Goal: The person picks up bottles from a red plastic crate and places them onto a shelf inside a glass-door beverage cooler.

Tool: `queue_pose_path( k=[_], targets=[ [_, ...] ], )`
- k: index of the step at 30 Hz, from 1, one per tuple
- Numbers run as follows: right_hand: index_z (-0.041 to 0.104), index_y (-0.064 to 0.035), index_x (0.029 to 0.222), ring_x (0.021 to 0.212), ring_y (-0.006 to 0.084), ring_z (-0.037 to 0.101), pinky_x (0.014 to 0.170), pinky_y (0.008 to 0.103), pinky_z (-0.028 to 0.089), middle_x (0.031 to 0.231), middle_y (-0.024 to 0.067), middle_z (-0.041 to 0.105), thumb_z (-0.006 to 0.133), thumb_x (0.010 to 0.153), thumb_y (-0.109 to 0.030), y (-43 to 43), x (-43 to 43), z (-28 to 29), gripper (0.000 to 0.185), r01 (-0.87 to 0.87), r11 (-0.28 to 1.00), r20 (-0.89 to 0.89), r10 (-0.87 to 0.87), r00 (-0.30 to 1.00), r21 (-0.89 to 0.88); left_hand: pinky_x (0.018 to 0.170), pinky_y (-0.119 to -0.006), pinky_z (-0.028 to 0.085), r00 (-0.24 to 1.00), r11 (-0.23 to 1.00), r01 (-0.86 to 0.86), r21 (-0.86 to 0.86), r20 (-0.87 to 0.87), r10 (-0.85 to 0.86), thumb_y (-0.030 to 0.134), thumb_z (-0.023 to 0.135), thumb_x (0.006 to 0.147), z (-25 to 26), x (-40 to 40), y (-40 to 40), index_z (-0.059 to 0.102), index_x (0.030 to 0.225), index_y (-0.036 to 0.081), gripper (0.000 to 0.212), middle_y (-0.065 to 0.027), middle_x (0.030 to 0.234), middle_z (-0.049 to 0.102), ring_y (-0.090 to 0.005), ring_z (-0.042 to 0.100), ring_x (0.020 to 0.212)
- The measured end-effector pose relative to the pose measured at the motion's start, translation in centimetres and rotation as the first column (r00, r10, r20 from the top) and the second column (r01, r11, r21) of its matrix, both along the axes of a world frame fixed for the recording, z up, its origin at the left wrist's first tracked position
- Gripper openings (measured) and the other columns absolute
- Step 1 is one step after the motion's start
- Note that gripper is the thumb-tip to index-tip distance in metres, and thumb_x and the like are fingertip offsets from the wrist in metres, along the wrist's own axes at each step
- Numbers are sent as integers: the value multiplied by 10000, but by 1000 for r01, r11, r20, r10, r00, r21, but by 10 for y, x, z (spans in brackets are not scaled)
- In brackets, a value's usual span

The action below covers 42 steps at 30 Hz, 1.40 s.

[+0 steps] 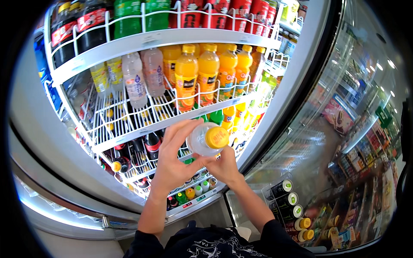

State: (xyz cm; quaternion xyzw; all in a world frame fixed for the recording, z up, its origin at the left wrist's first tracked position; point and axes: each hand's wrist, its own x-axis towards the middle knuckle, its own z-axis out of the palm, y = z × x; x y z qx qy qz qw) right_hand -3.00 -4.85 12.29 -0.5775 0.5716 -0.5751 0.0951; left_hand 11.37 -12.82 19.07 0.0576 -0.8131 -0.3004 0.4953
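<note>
A clear plastic bottle with a yellow cap point(217, 137) is held between both hands, its cap tilted towards me. My left hand point(176, 154) wraps round the bottle's left side, thumb below it. My right hand point(224, 164) touches its lower side near the cap; how its fingers lie behind the bottle is hidden. Just beyond the hands is a white wire shelf point(129, 137) in a drinks cooler. On it stand orange juice bottles point(186, 79) and pale clear bottles point(135, 82), with bare wire showing at the left front.
Cola bottles point(93, 24), green bottles point(127, 19) and red bottles point(219, 14) line the shelf above. Lower shelves hold a dark bottle with a yellow cap point(121, 164) and others. The glass door point(290, 145) stands at the right, with black cans point(285, 186) near its lower part.
</note>
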Motion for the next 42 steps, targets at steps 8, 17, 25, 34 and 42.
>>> queue_pose_path(
  k=[8, 17, 25, 34, 42],
  targets=[
    [399, 6, 1305, 1191, 378, 468, 1009, 393, 371, 1279, 207, 484, 674, 715, -20, -104, 12, 86, 652, -94, 879, -159, 21, 987, -467, 918, -364, 435, 927, 929, -297, -221, -299, 225, -25, 742, 589, 45, 7, -46, 571, 1203, 61, 643, -124, 1195, 580, -289, 549, 1049],
    [385, 21, 1274, 1119, 434, 480, 932, 448, 397, 1170, 262, 519, 607, 749, 26, -155, 23, 89, 570, -52, 982, -112, 31, 993, -184, 779, -328, 501, 944, 964, -266, 3, -200, 262, 150, 788, 689, 36, -1, -132, 538, 1228, -2, 613, -169, 1108, 628, -249, 614, 889],
    [250, 39, 1356, 1143, 472, 422, 974, 478, 357, 1212, 311, 449, 590, 743, 37, -168, 10, 80, 701, -19, 975, -267, -42, 963, -222, 704, -340, 508, 904, 905, -424, 12, -42, 425, 253, 721, 780, 39, -16, -136, 554, 1158, -40, 507, -217, 931, 651, -317, 645, 832],
    [232, 114, 1347, 1153, 478, 418, 987, 482, 345, 1246, 331, 424, 601, 768, -9, -171, 14, 67, 698, 68, 938, -294, -174, 940, -339, 788, -464, 472, 889, 900, -436, -24, -167, 427, 253, 635, 841, 28, -32, -152, 485, 1227, -35, 505, -308, 998, 599, -468, 573, 929],
    [373, 69, 1306, 1058, 414, 556, 894, 408, 446, 1123, 292, 558, 574, 785, -9, -167, 23, 62, 564, 133, 893, -201, -239, 950, -430, 827, -442, 460, 889, 895, -432, -112, -219, 402, 252, 611, 858, 23, -33, -158, 468, 1243, -43, 506, -279, 1086, 580, -444, 555, 994]
  ],
)
